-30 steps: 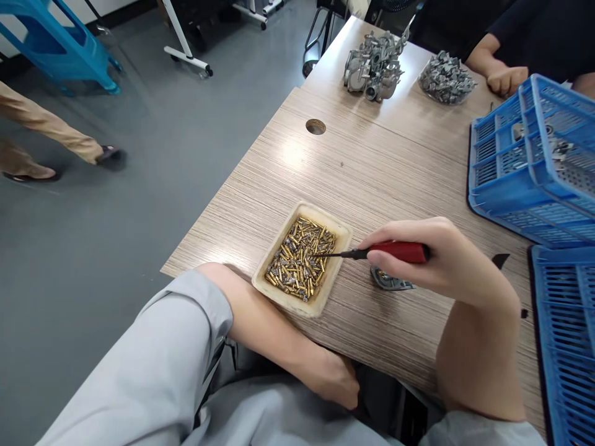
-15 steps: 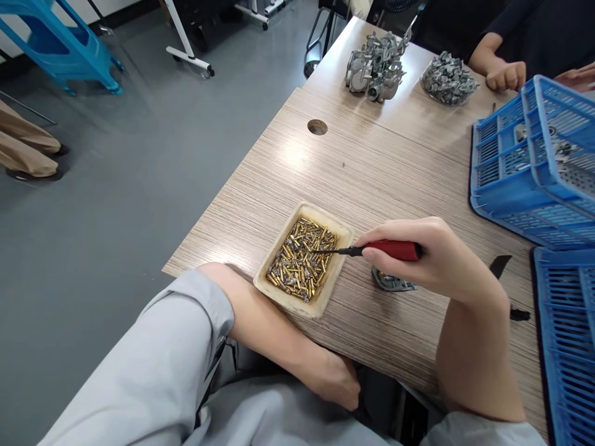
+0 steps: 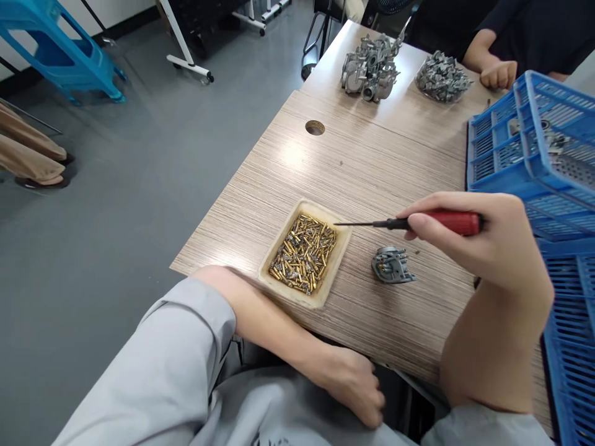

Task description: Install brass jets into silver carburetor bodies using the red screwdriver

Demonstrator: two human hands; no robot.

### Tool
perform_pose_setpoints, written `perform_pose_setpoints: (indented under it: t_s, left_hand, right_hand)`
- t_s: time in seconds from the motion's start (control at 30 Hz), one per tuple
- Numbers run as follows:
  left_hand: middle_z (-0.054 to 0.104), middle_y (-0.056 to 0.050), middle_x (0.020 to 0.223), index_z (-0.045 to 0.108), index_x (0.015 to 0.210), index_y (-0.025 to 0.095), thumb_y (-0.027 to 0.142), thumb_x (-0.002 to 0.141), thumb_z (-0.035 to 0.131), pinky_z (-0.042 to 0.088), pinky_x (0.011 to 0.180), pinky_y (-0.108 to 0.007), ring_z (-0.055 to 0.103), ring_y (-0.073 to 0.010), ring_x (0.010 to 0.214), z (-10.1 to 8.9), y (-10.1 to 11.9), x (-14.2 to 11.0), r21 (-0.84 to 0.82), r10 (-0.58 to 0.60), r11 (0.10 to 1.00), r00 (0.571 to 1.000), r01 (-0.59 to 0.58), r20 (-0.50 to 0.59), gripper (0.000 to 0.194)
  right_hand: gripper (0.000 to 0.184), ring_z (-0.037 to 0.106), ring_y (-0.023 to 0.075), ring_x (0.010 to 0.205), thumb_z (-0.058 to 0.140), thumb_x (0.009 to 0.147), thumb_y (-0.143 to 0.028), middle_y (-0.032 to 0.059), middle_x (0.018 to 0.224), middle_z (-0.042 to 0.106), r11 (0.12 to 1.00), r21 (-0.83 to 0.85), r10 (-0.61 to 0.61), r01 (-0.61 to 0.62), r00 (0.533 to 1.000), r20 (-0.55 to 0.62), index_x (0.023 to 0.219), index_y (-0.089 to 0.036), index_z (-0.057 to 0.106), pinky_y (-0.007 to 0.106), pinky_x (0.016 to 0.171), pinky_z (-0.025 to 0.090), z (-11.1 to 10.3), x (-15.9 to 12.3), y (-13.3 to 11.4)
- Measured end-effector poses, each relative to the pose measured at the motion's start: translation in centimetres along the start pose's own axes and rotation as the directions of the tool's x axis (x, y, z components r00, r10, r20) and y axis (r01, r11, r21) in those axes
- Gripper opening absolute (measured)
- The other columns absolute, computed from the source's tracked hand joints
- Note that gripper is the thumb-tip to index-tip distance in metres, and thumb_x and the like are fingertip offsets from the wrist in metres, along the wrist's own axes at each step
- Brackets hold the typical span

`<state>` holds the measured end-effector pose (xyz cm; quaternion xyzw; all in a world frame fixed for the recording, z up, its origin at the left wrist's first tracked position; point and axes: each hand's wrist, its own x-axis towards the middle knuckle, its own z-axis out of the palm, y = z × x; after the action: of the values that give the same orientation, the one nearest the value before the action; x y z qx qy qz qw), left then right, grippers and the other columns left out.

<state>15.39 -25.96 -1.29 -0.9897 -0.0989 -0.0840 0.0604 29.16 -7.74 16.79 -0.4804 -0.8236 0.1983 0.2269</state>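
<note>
My right hand [image 3: 483, 241] grips a red-handled screwdriver [image 3: 446, 222], held level above the table with its thin tip over the right rim of a cream tray [image 3: 271, 263]. Several small brass screws [image 3: 304, 253] fill that tray. A small grey metal casting [image 3: 392, 267] lies on the table just below the screwdriver shaft. My left forearm rests along the table's near edge, and my left hand [image 3: 356, 384] hangs below it over my lap, fingers curled, with nothing visible in them.
Blue plastic crates [image 3: 520, 155] stand at the right. A cluster of grey castings [image 3: 369, 68] and a heap of smaller metal parts [image 3: 441, 77] sit at the far end, near another person's hand [image 3: 497, 74]. A cable hole [image 3: 315, 127] is in the tabletop. Someone's legs [image 3: 32, 155] are at the left.
My right hand has lifted the screwdriver up and to the right, its tip coming out of the screws to the tray's rim. The grey casting is now uncovered.
</note>
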Motion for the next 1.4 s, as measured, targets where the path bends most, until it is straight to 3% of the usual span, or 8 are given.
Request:
perform_pose_setpoints:
  t_s: [0.07,0.17,0.23,0.3,0.43,0.77,1.13,1.4]
  left_hand:
    - [0.017,0.002,0.074,0.058,0.069,0.030,0.029,0.103,0.061,0.025,0.057,-0.031,0.023,-0.0154,0.051,-3.5,-1.7,-0.2,-0.021,0.266,0.959,0.927,-0.281,-0.265,0.034]
    - [0.048,0.000,0.085,0.071,0.092,0.029,0.023,0.110,0.046,0.044,0.070,-0.029,0.059,-0.0132,0.077,-8.5,-7.5,-2.7,-0.249,-0.029,0.967,0.951,-0.050,-0.306,0.031]
    - [0.058,-0.002,0.090,0.071,0.106,0.020,0.024,0.113,0.043,0.048,0.075,-0.030,0.059,-0.0157,0.083,-10.3,-12.7,-5.0,-0.268,-0.337,0.917,0.933,0.295,-0.126,0.030]
    - [0.065,-0.006,0.100,0.071,0.111,0.014,0.024,0.113,0.044,0.048,0.082,-0.032,0.061,-0.0188,0.094,-10.5,-17.4,-7.0,-0.207,-0.591,0.788,0.807,0.580,0.010,0.028]
    - [0.070,-0.008,0.105,0.075,0.106,0.012,0.020,0.105,0.056,0.045,0.082,-0.030,0.061,-0.0181,0.092,-8.3,-22.1,-8.2,-0.125,-0.689,0.692,0.703,0.711,0.178,0.020]
    - [0.077,-0.007,0.114,0.078,0.103,0.023,0.024,0.100,0.063,0.049,0.081,-0.032,0.071,-0.0247,0.102,-6.7,-21.8,-7.1,-0.022,-0.704,0.684,0.668,0.729,0.242,0.015]
    - [0.074,-0.014,0.116,0.071,0.110,0.017,0.031,0.114,0.042,0.053,0.082,-0.034,0.074,-0.0267,0.096,-7.4,-21.2,-7.2,0.179,-0.731,0.681,0.650,0.710,0.207,0.032]
    - [0.080,-0.008,0.107,0.073,0.105,0.021,0.029,0.109,0.052,0.055,0.089,-0.035,0.073,-0.0248,0.099,-9.7,-18.8,-1.9,-0.290,-0.674,0.713,0.738,0.639,-0.031,0.023]
  right_hand:
    - [0.017,0.069,0.0221,0.064,0.073,0.100,-0.034,0.0050,0.074,0.077,0.996,0.083,0.039,-0.025,0.985,-0.171,0.089,-0.026,0.083,0.036,0.061,0.051,-0.2,-1.1,0.1]
    - [0.016,0.064,0.0213,0.057,0.073,0.098,-0.028,0.0075,0.070,0.075,0.958,0.283,0.148,-0.037,0.912,-0.383,0.089,-0.024,0.086,0.037,0.053,0.046,-0.6,-3.3,1.3]
    - [0.017,0.061,0.0211,0.052,0.076,0.097,-0.031,0.0087,0.065,0.073,0.906,0.420,0.246,-0.055,0.877,-0.414,0.087,-0.024,0.087,0.037,0.047,0.042,-0.8,-5.2,2.9]
    - [0.020,0.062,0.0212,0.051,0.079,0.097,-0.037,0.0099,0.064,0.072,0.833,0.546,0.334,-0.089,0.868,-0.368,0.084,-0.023,0.087,0.035,0.045,0.041,-0.8,-7.3,4.6]
    - [0.023,0.061,0.0176,0.052,0.080,0.095,-0.040,0.0078,0.067,0.074,0.719,0.683,0.475,-0.131,0.810,-0.344,0.087,-0.019,0.085,0.029,0.045,0.044,0.4,-11.5,7.3]
    - [0.033,0.058,0.0151,0.051,0.081,0.090,-0.053,0.0061,0.068,0.073,0.609,0.780,0.614,-0.142,0.707,-0.351,0.091,-0.020,0.081,0.026,0.043,0.043,1.9,-20.0,10.6]
    - [0.052,0.058,0.0125,0.054,0.093,0.072,-0.062,0.0055,0.067,0.071,0.286,0.949,0.727,-0.133,0.675,-0.124,0.092,-0.017,0.075,0.020,0.044,0.039,4.6,-21.3,15.6]
    - [0.064,0.057,0.0126,0.057,0.096,0.066,-0.075,0.0065,0.066,0.071,0.333,0.942,0.644,-0.051,0.742,-0.188,0.080,-0.018,0.071,0.021,0.046,0.041,5.8,-22.1,16.7]
